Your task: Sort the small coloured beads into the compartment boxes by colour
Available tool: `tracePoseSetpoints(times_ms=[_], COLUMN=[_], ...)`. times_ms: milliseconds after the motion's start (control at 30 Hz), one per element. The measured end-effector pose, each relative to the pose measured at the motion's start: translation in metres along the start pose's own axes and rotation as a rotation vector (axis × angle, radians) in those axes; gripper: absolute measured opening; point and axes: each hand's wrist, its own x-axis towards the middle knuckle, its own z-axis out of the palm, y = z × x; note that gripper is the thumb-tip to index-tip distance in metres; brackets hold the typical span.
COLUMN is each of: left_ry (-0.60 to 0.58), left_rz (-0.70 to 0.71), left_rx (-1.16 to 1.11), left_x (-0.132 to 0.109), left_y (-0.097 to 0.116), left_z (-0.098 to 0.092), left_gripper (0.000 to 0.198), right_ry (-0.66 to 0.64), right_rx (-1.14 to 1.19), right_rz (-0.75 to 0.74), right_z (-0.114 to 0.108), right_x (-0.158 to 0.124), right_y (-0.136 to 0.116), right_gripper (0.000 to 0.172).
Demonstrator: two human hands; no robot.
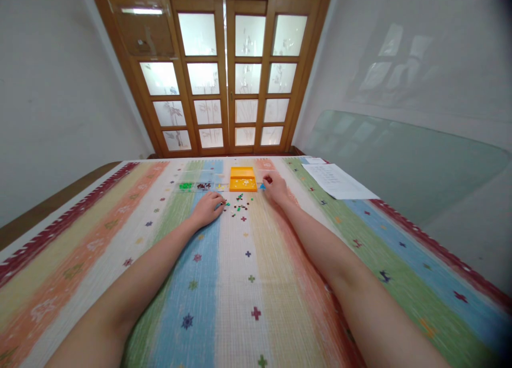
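My left hand [208,208] rests on the cloth with its fingers bent and the tips together, at the left edge of a loose scatter of small green, dark and pale pieces [240,207]. Whatever it may pinch is too small to make out. To the right of the open yellow box [242,189], my right hand [275,187] has thumb and fingers curled together beside some small blue pieces [262,186]. Its grip hides any piece in it. White pieces lie in the box's lower half. Left of the box are groups of green pieces [185,186], dark red pieces [204,186] and yellow pieces [221,186], seemingly in a clear tray.
A striped, patterned tablecloth [236,282] covers the table. Printed white sheets [338,181] lie at the back right. Beyond the far edge stand wooden doors with glass panes [226,74]; pale walls flank the table.
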Motion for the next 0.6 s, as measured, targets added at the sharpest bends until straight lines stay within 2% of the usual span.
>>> tracePoseSetpoints(times_ms=[133, 233, 333, 467, 600], left_ry=[-0.016, -0.010, 0.002, 0.029, 0.037], left_rz=[0.019, 0.033, 0.037, 0.036, 0.033], left_rx=[-0.026, -0.025, -0.015, -0.006, 0.020], left_x=[0.000, 0.000, 0.000, 0.001, 0.001], left_y=[0.001, 0.000, -0.002, -0.005, -0.007], left_z=[0.002, 0.002, 0.002, 0.002, 0.002], left_gripper=[0.019, 0.019, 0.019, 0.019, 0.018], right_ry=[-0.005, -0.037, -0.140, -0.308, -0.438], right_rx=[-0.048, -0.070, -0.071, -0.047, -0.049], right_rz=[0.046, -0.009, -0.148, -0.444, -0.669], right_z=[-0.002, 0.001, 0.009, 0.024, 0.033], right_x=[-0.001, -0.005, -0.014, -0.031, -0.046], right_y=[0.009, -0.001, -0.026, -0.065, -0.088], right_gripper=[0.022, 0.023, 0.018, 0.016, 0.022])
